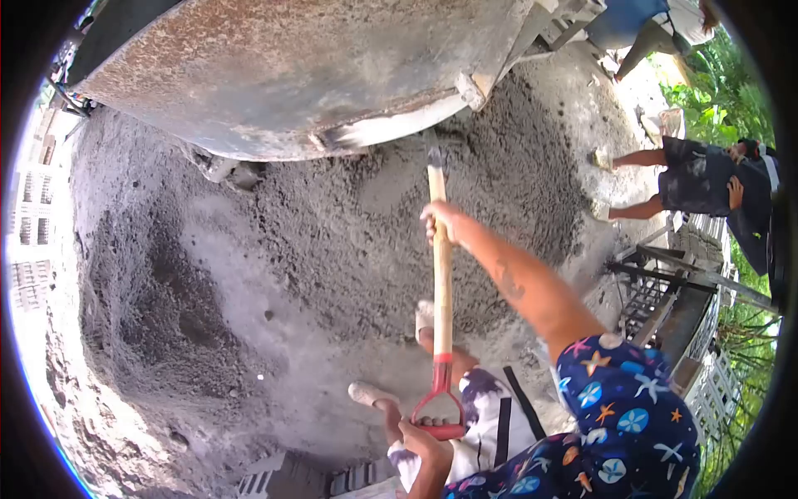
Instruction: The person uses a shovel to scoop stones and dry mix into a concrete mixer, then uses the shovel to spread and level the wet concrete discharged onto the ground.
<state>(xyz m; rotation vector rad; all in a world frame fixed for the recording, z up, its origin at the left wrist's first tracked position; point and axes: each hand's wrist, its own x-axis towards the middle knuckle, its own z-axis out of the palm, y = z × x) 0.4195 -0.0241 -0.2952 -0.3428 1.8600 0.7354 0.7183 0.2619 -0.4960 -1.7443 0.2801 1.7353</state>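
A shovel (441,274) with a pale wooden shaft and a red D-shaped grip runs up the middle of the view. My right hand (440,220) is closed round the upper part of the shaft. Lower down, my left hand (426,441) wraps the red grip. The shovel's grey metal neck meets wet grey concrete mix (499,183) beside a large rusty metal drum (316,75); most of the blade is hidden there. My feet and lower legs show near the shaft and grip.
Another person (698,179) stands at the right, with metal frames (665,283) close by. A darker hollowed heap (174,308) lies at left. Hollow blocks (33,208) are stacked at the far left, and more blocks (287,478) sit near the bottom.
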